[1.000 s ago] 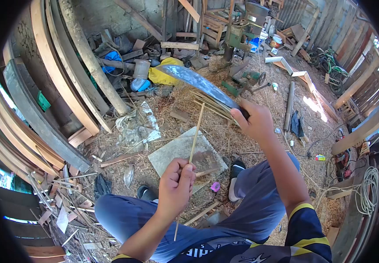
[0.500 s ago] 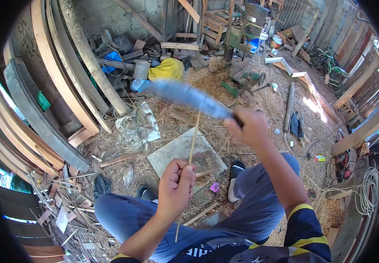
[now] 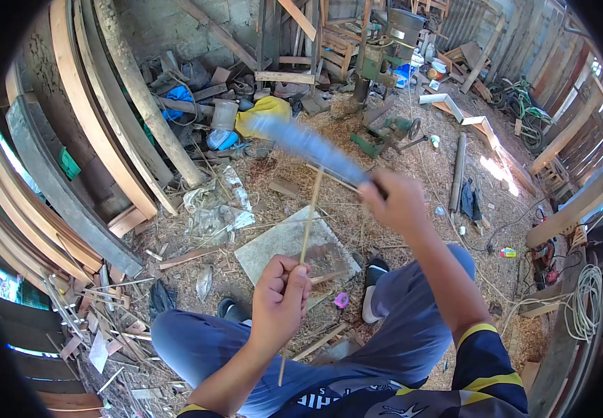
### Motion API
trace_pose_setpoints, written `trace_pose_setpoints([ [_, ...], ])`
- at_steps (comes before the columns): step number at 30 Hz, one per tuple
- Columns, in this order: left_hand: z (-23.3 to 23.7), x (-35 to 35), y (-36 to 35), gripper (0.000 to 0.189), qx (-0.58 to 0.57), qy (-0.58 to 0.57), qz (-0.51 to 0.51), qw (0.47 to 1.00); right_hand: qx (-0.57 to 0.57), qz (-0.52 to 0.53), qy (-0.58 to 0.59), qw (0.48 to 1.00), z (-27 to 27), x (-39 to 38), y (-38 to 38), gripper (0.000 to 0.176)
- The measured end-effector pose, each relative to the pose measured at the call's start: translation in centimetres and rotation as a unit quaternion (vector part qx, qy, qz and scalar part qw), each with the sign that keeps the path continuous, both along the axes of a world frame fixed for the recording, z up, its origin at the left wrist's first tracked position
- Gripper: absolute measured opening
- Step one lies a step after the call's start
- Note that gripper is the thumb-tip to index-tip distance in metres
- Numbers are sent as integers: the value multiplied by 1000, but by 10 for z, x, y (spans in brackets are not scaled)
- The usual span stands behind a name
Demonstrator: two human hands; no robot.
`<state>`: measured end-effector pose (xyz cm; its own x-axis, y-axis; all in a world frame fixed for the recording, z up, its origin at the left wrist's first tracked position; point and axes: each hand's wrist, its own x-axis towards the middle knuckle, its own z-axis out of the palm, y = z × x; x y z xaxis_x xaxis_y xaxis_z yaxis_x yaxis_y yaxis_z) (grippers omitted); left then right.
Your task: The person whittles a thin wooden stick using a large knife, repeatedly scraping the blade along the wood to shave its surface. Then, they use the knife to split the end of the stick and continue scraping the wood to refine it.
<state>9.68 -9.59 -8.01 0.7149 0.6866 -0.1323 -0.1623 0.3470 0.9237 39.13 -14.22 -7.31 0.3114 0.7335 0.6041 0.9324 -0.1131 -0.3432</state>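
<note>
My left hand [image 3: 280, 296] is closed in a pinch round a thin wooden stick [image 3: 310, 223], which runs up from near my lap and leans slightly right. In my right hand [image 3: 400, 202] I grip the dark handle of a machete [image 3: 308, 150]. Its broad, shiny blade is smeared by motion and points up and left. The upper end of the stick meets the lower edge of the blade in this view. Below both hands, a pale square board [image 3: 273, 240] lies on the ground between my feet.
Long curved planks [image 3: 99, 104] lean at the left. Wood scraps [image 3: 106, 327] litter the floor there. A green metal machine part [image 3: 385, 136] and a yellow cloth [image 3: 266, 111] are ahead. Coiled rope [image 3: 585, 303] hangs at the right, and a bicycle [image 3: 524, 111] stands at the back right.
The machete blade has shifted slightly right and down, still blurred, and my right hand has moved a little. My left hand keeps its hold; the stick's upper end leans slightly further right.
</note>
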Motion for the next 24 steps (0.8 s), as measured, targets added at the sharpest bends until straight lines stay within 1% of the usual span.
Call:
trace_pose_setpoints([
  [1,0,0,-1,9,1,3,-1,1000,-6,-75,51,996,4,8,-1,50],
  [4,-3,2,1,9,7,10,5,1000,-2,-60,17,998,9,13,-16,48],
  [7,-7,5,4,9,-5,10,21,1000,19,67,-38,997,-4,-24,-22,49],
  [9,-5,7,3,9,-15,2,27,1000,-2,134,-74,988,-3,-46,-19,50],
  [10,-4,6,2,9,-13,15,20,1000,-11,167,-93,982,-3,-52,-18,51],
  [12,-2,6,0,10,-8,39,12,999,-12,182,-109,977,-6,-55,-15,52],
  [15,-6,8,-2,9,20,23,24,999,17,196,-125,972,-8,-45,-7,51],
  [16,-5,7,-2,10,5,10,20,1000,30,195,-129,972,-8,-36,-4,51],
  [18,0,1,-1,10,-26,-15,5,1000,21,75,-48,996,-12,-15,3,50],
  [19,0,0,-2,10,-17,-7,0,1000,18,14,-8,1000,-11,-5,4,50],
  [22,-2,0,-3,9,13,7,-3,1000,25,-47,19,998,2,15,-2,50],
  [24,-6,5,-4,9,37,9,17,999,34,33,-2,999,0,-3,-11,51],
])
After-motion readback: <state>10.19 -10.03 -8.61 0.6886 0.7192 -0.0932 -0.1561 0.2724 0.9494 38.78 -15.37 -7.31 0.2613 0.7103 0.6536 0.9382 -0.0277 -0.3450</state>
